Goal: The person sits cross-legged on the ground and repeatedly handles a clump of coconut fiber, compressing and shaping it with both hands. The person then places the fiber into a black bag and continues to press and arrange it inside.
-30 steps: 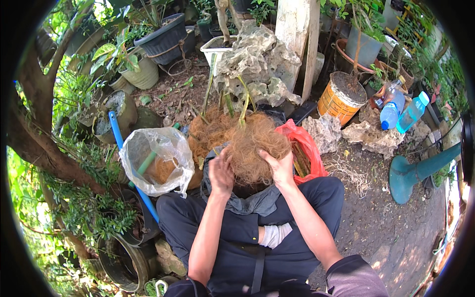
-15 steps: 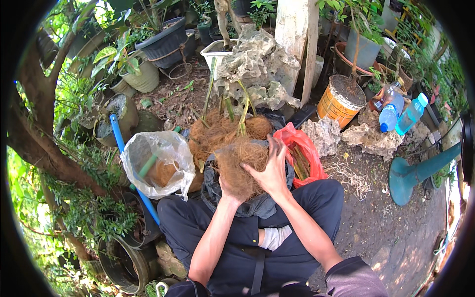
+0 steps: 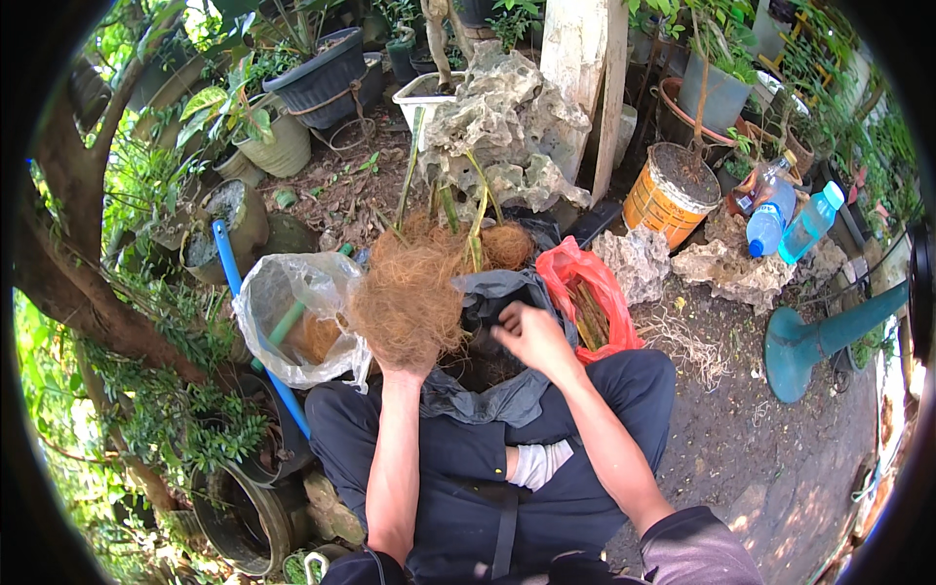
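A shaggy brown clump of coir fibre (image 3: 408,302) rests in my left hand (image 3: 409,363); the fibre hides most of the fingers. My right hand (image 3: 534,339) is over the mouth of a black plastic bag (image 3: 512,405), its fingers curled inward. Whatever they may hold cannot be made out. The bag sits between my crossed legs, with dark material inside. Just beyond it lie fibre-wrapped root balls (image 3: 507,246) with upright green stems (image 3: 478,216).
Left of the bag stands a clear plastic bag (image 3: 255,310) with brown fibre, beside a blue pipe (image 3: 229,258). A red plastic bag (image 3: 624,317) holds cut stalks on the right. Rough rocks (image 3: 507,117), an orange can (image 3: 663,205), and bottles (image 3: 811,224) lie farther out.
The coir clump has moved left in my left hand. My right hand has let go of it and come down over the black bag, whose opening now shows.
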Motion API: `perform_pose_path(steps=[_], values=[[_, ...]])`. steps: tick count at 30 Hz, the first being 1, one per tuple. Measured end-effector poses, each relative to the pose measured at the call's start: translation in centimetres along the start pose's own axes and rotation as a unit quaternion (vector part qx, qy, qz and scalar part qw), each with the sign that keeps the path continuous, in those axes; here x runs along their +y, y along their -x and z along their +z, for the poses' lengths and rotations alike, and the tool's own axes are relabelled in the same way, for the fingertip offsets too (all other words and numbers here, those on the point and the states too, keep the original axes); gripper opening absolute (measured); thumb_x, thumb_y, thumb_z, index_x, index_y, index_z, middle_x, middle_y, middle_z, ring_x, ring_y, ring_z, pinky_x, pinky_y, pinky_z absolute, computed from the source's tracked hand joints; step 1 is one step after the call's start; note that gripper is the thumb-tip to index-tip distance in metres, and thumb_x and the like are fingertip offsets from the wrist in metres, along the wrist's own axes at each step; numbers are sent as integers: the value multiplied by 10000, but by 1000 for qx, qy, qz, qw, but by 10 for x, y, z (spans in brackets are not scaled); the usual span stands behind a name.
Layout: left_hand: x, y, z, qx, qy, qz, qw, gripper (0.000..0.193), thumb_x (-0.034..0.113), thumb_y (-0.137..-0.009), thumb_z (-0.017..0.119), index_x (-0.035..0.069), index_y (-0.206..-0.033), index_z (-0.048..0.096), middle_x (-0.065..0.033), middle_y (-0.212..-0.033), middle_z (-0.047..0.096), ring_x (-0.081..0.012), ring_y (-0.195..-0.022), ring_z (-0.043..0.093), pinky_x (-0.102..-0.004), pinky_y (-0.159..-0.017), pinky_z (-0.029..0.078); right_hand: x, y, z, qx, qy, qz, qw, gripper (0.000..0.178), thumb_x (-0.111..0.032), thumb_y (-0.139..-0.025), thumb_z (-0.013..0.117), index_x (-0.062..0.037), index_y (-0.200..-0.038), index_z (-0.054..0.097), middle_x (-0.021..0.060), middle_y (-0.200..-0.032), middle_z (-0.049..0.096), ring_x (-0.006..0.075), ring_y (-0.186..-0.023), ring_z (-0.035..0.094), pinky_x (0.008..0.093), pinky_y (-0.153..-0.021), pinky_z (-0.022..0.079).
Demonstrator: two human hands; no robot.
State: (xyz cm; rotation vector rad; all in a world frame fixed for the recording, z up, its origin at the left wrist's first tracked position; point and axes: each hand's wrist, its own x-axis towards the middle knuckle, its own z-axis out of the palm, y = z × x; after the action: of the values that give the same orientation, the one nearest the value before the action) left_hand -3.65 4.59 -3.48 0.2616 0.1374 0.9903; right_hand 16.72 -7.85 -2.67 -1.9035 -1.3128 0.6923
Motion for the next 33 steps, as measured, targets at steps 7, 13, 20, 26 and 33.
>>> perform_pose_path(steps=[7,13,20,26,33], values=[[7,-4,-18,-34,-111,10,993,564,460,-1020,413,136,-1482,413,-74,-1527,452,-291,-1408,400,-489,-1193,277,16,5,67,0,233,-83,969,737,-339,-730,841,19,-1293,529,158,-1165,594,340,-1134,570,469,-892,493],[7,1,-10,2,-510,130,850,568,497,-1006,435,139,-1446,461,-82,-1478,497,-312,-1368,435,-518,-1165,307,32,-6,78,7,167,-56,984,672,-282,-720,838,13,-1252,553,199,-1083,665,371,-1021,646,446,-878,512],[12,3,-7,7,-97,38,995,603,580,-977,464,146,-1389,532,-90,-1400,562,-334,-1300,501,-561,-1120,366,9,-15,22,-4,-142,-57,988,616,-343,-746,834,26,-1201,640,176,-995,717,245,-881,688,368,-843,536],[5,1,-10,15,-307,72,949,607,566,-990,425,152,-1426,508,-88,-1432,539,-328,-1303,504,-549,-1097,398,6,-14,-13,85,-315,-84,942,547,-304,-842,791,32,-1241,628,127,-1052,717,177,-965,671,322,-884,513],[-14,0,0,26,-59,-1,998,574,514,-1040,331,142,-1456,464,-94,-1466,512,-323,-1310,503,-531,-1094,419,3,-14,-19,141,-378,-91,910,527,-252,-871,767,63,-1261,606,121,-1083,709,172,-990,669,324,-899,514]])
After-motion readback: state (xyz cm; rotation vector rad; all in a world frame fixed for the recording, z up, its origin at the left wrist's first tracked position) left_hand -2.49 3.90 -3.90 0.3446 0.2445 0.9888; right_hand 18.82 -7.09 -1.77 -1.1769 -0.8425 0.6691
